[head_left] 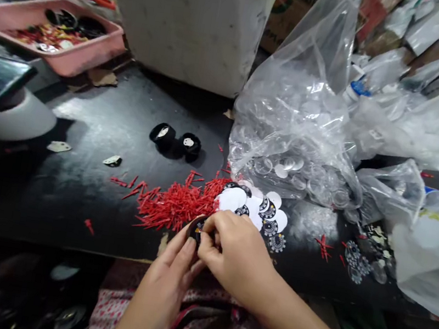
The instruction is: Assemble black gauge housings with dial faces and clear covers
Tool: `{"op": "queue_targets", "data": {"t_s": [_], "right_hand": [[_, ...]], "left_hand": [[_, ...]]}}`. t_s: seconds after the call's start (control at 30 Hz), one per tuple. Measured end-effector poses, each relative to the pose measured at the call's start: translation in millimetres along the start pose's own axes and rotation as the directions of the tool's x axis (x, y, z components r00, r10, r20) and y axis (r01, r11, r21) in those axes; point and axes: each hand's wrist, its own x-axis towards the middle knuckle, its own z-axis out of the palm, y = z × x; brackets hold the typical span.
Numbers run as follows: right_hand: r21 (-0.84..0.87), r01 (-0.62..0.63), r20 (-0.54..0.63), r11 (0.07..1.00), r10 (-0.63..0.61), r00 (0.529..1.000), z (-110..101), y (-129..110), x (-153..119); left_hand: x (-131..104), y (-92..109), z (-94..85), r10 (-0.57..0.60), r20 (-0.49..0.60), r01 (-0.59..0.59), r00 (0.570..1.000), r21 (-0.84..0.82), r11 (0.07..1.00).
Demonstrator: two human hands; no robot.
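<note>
My left hand is closed around a small black round gauge case near the table's front edge. Over that case, the fingers of my right hand are pinched together; whatever is between them is hidden. Just beyond my hands lies a heap of thin red gauge needles. White discs and printed black-and-white dial faces overlap in a loose pile beside it. Two black cup-shaped cases, each with a pale metal piece inside, stand farther back.
A clear plastic bag full of transparent discs stands behind the dials. At the back left is a pink tray of mixed parts. A large pale box blocks the rear. More dial faces lie right, near crumpled bags.
</note>
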Motion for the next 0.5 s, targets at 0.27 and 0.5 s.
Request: {"op": "queue_targets", "data": {"t_s": [0.27, 0.5], "right_hand": [[-0.193, -0.293, -0.244, 0.937, 0.243, 0.939, -39.3, 104.0, 61.0], [-0.198, -0.218, -0.234, 0.956, 0.170, 0.957, -46.8, 128.0, 69.9]], "left_hand": [[9.5, -2.1, -0.2, 0.054, 0.144, -0.045, 0.988, -0.065, 0.997], [10.2, 0.0, 3.2, 0.010, 0.165, 0.012, 0.986, -0.133, 0.991]]}}
